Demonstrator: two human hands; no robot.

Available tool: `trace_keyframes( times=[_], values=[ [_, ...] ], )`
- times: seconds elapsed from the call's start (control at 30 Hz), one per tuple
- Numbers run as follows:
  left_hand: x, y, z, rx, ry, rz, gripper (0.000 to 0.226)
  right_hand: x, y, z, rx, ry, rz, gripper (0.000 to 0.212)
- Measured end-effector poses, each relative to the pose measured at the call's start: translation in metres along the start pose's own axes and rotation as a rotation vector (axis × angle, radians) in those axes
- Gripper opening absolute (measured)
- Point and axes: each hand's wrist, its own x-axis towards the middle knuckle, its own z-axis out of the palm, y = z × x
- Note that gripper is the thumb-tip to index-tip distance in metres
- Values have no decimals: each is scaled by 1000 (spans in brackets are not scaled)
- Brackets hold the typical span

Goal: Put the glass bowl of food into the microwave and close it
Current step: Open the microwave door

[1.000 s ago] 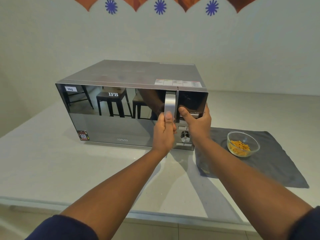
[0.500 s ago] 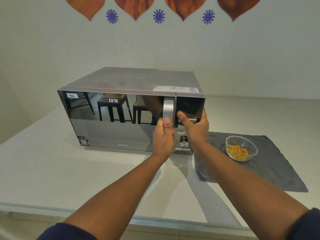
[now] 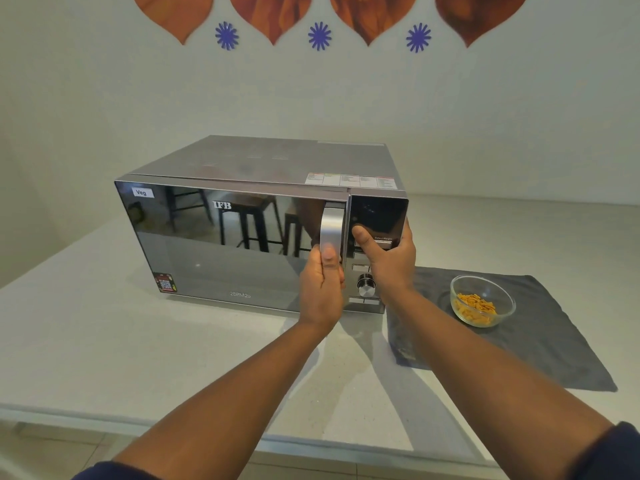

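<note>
A silver microwave (image 3: 242, 164) with a mirrored door (image 3: 214, 251) stands on the white counter. My left hand (image 3: 320, 289) is wrapped around the lower part of the vertical door handle (image 3: 331, 226). The door's right edge stands slightly out from the body. My right hand (image 3: 389, 258) presses flat against the control panel (image 3: 379, 211), thumb on its left edge, fingers around the right side. A clear glass bowl (image 3: 483, 301) with orange food in it sits on a dark grey cloth (image 3: 540, 344) to the right of the microwave, apart from both hands.
The white counter (image 3: 104, 341) runs from the wall to its front edge near me. A knob (image 3: 365, 284) and buttons sit below my right hand. The wall behind carries brown and blue decorations.
The view has tilted up a little. My left hand has pulled the handle slightly, and the door's right edge now stands a small way off the body. My right hand stays on the panel.
</note>
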Motion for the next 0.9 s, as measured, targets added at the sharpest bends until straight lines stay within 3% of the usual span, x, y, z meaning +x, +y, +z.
trace_keyframes(
  times=[0.27,0.43,0.6,0.73,0.9],
  values=[
    [-14,8,-12,-14,-61,-10,40,-4,-3,0,-9,4,13,91],
    [-19,11,-13,149,59,106,35,-7,-3,-5,-111,-25,-22,102],
    [-10,32,-17,365,153,370,79,-10,-15,-12,-463,88,-307,112],
    [-1,56,-27,865,127,522,98,0,-33,-15,-750,64,-605,90],
    [7,83,-43,1071,4,601,62,13,-53,-14,-931,-12,-786,61]
  ],
)
